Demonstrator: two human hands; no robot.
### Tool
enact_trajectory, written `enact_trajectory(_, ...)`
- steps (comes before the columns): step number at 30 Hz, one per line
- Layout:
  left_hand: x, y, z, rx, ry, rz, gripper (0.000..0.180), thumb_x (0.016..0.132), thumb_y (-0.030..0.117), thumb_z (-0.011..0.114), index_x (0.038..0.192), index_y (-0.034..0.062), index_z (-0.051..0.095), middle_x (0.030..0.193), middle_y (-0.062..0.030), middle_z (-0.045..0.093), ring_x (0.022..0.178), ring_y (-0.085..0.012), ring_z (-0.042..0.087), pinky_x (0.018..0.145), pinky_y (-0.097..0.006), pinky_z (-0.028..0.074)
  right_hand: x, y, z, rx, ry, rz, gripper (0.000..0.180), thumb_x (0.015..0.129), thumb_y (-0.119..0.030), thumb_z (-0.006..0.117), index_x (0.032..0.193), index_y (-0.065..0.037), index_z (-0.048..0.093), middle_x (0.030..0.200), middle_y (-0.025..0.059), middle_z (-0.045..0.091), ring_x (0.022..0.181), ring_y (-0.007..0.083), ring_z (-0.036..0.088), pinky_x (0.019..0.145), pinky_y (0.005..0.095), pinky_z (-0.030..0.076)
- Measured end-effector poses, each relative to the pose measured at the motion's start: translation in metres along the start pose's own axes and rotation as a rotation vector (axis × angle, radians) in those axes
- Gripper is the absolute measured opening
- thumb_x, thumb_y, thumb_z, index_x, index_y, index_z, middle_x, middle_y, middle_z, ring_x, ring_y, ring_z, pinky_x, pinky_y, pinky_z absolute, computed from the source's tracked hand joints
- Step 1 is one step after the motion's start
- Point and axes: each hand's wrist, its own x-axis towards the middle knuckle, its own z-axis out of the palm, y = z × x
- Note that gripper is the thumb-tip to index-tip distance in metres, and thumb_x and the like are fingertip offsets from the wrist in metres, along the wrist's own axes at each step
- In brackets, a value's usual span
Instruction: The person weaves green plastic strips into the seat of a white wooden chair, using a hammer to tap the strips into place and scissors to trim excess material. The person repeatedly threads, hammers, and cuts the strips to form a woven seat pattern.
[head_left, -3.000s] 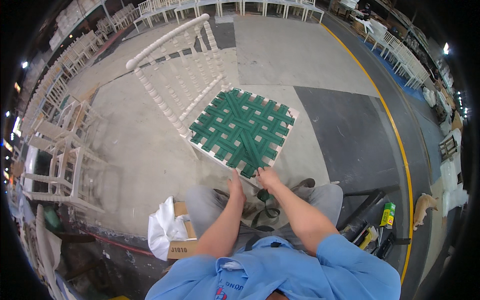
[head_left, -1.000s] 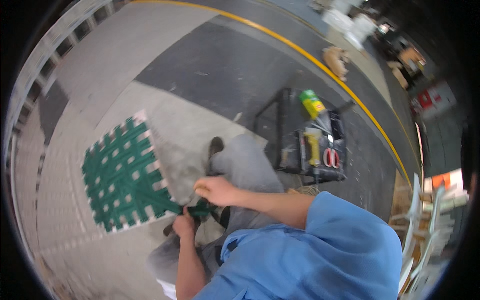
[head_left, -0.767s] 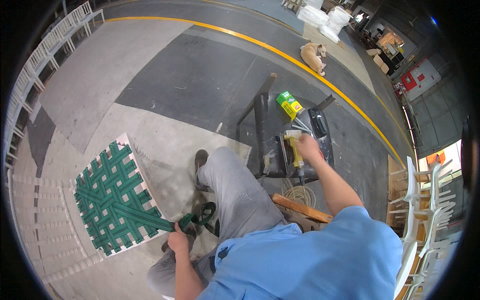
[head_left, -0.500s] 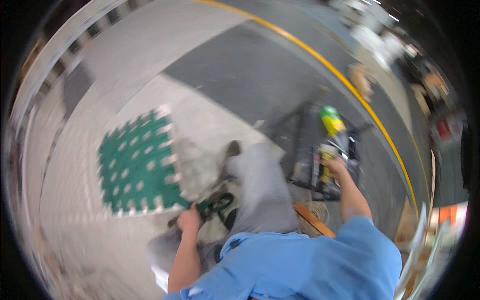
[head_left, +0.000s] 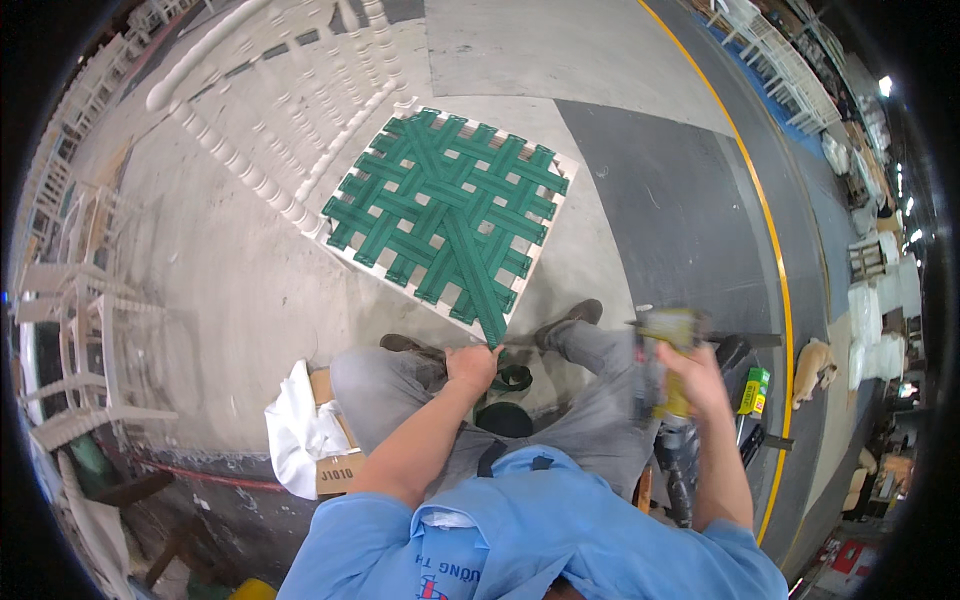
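Note:
A white chair with spindles in its back has a seat woven from green webbing. A diagonal strap crosses over the weave to the near corner. At that corner my left hand is closed on the strap, whose loose end curls down between my legs. To the right and apart from the chair, my right hand grips a yellow and dark tool, shaped like a staple gun. It is smeared by motion, so its details are hidden.
On the right stand a green and yellow box and a dark stand. A carton with white cloth sits by my left leg. Unfinished chairs are stacked at left. A dog lies beyond the yellow floor line.
The view has swung toward the chair, which now shows whole. My right hand has lifted the yellow tool off the stand at right. My left hand stays on the green strap.

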Motion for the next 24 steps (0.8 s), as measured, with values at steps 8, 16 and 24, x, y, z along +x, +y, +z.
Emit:
enact_trajectory(8,-0.003,-0.005,-0.003,-0.08,-0.018,0.005,0.058,0.105,0.053,0.04,0.099,0.0085,0.077,0.098,-0.0166,0.076,0.097,-0.0358,0.072,0.106,-0.058,0.038,0.075,-0.024,0.193,-0.057,-0.305,0.086,0.029,0.092,-0.026,0.075,0.105,0.0,0.068,0.083,0.0058,0.067,0.053,0.0144,0.06,0.046,0.0302,0.046)
enact_trajectory(16,0.001,-0.01,0.001,-0.143,-0.017,0.013,0.056,0.104,0.054,0.042,0.101,0.0102,0.077,0.099,-0.0165,0.076,0.099,-0.0348,0.072,0.107,-0.058,0.037,0.087,-0.016,0.22,-0.221,-0.267,0.078,0.033,0.092,-0.026,0.075,0.105,0.002,0.066,0.079,0.0065,0.065,0.049,0.0154,0.06,0.044,0.0319,0.047)
enact_trajectory(24,-0.002,-0.011,0.004,-0.159,0.042,0.034,0.052,0.103,0.052,0.046,0.101,0.0095,0.077,0.099,-0.0179,0.076,0.099,-0.0362,0.072,0.11,-0.06,0.034,0.088,-0.011,0.224,-0.263,-0.257,0.055,0.033,0.091,-0.029,0.077,0.092,0.003,0.066,0.065,0.0064,0.063,0.049,0.0157,0.061,0.044,0.0326,0.048)
